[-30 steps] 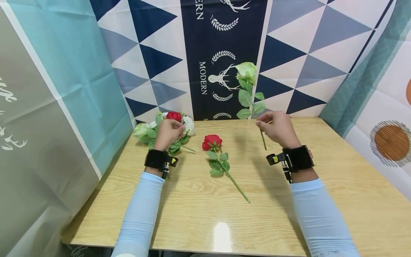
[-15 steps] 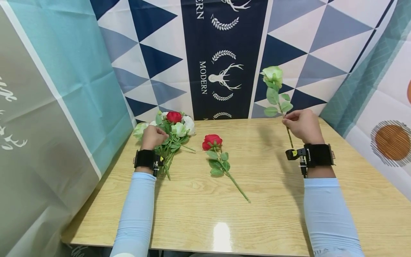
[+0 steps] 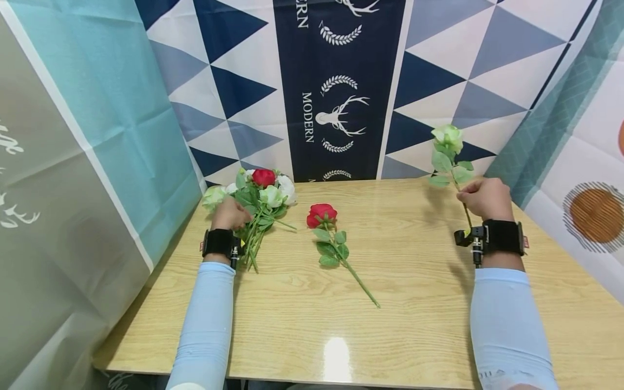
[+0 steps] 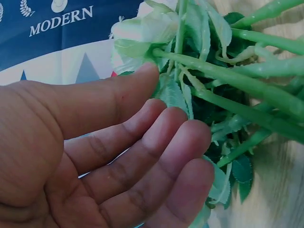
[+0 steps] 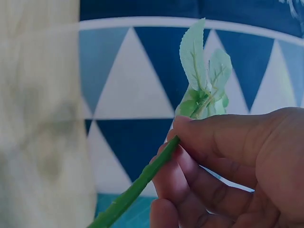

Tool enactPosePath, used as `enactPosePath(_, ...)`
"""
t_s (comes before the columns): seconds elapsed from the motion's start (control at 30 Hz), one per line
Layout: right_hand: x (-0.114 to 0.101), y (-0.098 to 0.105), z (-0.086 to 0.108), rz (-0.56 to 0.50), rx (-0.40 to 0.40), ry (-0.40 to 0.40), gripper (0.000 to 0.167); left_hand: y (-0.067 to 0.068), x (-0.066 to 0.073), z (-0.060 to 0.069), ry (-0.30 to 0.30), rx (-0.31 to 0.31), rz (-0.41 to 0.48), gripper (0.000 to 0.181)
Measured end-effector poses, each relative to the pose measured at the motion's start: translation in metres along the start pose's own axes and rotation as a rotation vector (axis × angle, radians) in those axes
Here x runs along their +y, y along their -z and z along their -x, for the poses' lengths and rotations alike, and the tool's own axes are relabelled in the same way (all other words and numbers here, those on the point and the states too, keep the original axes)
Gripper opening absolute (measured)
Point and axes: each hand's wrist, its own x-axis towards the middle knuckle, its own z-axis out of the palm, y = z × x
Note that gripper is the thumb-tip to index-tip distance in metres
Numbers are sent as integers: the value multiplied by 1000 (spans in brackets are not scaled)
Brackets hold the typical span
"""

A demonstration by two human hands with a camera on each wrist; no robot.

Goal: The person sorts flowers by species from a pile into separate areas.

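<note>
The left arm (image 3: 203,319) extends from the frame's lower left to a loosely curled left hand (image 3: 230,214), the right arm (image 3: 507,319) from lower right to a right hand (image 3: 489,199) pinching thumb against fingers.

On the desk (image 3: 409,336), before the hanging cloth (image 3: 341,59), a bunch of flowers (image 3: 270,196) lies at the back left with the left hand (image 3: 230,214) at its left side, a single rose (image 3: 343,252) lies right of it near the middle, and the right hand (image 3: 489,199) holds another flower (image 3: 461,174) above the back right.
</note>
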Motion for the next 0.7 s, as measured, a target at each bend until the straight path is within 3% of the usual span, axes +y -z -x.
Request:
enactPosePath(0.33,40,-10,-5,65,-74,-106,24,-5,-4,-1,1,-81,17,18)
enactPosePath(0.5,45,-10,-6,85,-100,-115,27,-4,-5,-1,-3,-69,-7,16)
enactPosePath(0.7,52,-17,-7,114,-148,-196,30,-4,-5,-2,-7,-56,-51,19)
